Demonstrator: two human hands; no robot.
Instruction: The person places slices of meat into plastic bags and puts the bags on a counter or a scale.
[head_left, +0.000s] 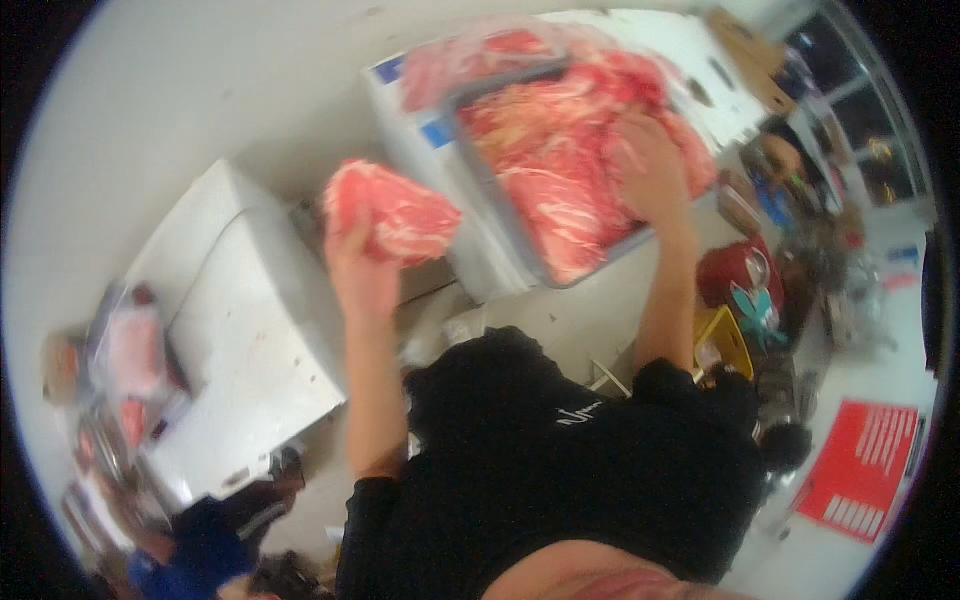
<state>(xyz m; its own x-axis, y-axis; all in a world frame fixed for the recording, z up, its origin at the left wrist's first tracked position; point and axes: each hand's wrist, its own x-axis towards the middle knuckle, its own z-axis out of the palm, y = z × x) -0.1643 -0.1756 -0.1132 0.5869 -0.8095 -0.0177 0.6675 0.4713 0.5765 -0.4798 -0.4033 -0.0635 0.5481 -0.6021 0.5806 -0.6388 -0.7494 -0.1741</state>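
My left hand (362,262) grips a thick clump of raw sliced meat (408,215), red with white fat marbling, and holds it up in the air left of the tray. My right hand (648,165) lies on the right side of the meat pile (560,205) in a grey rectangular tray (505,225). Its fingers are blurred against the meat, so their grip does not show. The pile fills the tray, paler and more yellowish at its far left. Beyond the tray's far edge is more meat in clear plastic (470,65).
The tray rests on a white chest (480,265). At the left stands another white chest (245,330), with packaged meat (135,350) beyond it. A person in blue (215,540) is at the lower left. On the right are a red container (735,275), a yellow basket (728,340) and blurred clutter.
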